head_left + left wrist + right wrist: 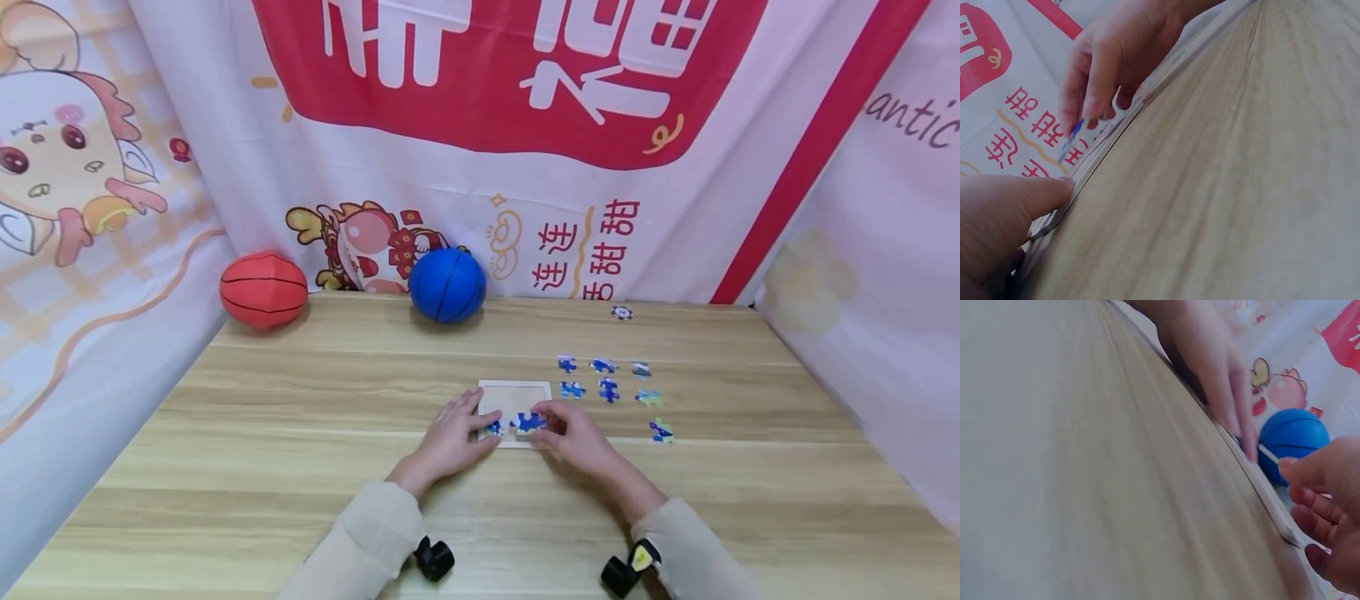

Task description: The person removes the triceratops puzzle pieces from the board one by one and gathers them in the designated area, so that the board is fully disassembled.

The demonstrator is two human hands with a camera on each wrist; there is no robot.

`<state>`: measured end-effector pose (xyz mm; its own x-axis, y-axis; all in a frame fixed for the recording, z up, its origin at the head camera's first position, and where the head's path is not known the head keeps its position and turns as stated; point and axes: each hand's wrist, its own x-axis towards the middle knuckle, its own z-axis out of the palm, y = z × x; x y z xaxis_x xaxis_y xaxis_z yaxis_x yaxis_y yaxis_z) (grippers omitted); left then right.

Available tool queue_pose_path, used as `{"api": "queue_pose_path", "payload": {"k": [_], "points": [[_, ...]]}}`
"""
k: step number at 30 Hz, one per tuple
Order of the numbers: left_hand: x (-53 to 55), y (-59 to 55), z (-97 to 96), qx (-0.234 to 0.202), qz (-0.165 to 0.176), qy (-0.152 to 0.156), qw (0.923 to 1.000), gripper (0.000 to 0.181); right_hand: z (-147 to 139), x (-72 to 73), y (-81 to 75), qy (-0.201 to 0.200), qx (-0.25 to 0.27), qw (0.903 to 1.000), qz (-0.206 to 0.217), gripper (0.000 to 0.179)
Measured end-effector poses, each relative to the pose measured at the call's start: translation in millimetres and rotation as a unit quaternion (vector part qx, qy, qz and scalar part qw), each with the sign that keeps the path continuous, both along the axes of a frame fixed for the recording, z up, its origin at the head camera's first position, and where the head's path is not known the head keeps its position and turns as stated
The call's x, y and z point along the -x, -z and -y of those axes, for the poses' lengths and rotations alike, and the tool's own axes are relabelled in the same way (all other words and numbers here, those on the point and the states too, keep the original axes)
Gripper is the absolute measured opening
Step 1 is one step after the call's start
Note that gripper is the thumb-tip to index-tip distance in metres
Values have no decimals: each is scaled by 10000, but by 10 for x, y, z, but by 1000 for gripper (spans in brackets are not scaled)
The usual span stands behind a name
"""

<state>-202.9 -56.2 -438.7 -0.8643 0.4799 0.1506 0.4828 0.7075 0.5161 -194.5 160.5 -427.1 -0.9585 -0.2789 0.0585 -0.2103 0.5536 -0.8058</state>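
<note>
A small square puzzle tray [514,384] with a pale rim lies flat on the table. My left hand [452,435] rests along its left side, fingers fairly straight, the thumb [1047,190] low over the rim. Beside that hand, a blue and white jigsaw piece [493,427] sits in the tray's lower left corner, partly covered by fingers. Between thumb and fingertips my right hand [579,440] pinches a blue jigsaw piece [531,422], tilted above the tray's lower right part. The left wrist view shows this piece [1074,130] nearly edge-on over the rim.
Several loose jigsaw pieces [609,389] are spread right of the tray, one [662,430] nearest the front. Toward the back stand a red ball [264,290] and a blue ball [447,285]. A small round disc [622,312] lies near the printed curtain [675,225].
</note>
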Motion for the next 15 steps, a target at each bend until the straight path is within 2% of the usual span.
{"api": "queue_pose_path", "payload": {"k": [4, 8, 11, 15], "points": [[6, 16, 5, -55, -72, 11, 10000, 42, -237, -22, -68, 162, 213, 9995, 165, 33], [10, 19, 6, -87, -116, 31, 9999, 42, -553, -55, -102, 373, 255, 9989, 149, 32], [8, 18, 4, -92, -99, 36, 9999, 42, -808, -70, -105, 515, 146, 9986, -41, 32], [7, 19, 8, -108, -98, 36, 9999, 42, -1089, -63, -86, 623, -253, 9973, -288, 35]]}}
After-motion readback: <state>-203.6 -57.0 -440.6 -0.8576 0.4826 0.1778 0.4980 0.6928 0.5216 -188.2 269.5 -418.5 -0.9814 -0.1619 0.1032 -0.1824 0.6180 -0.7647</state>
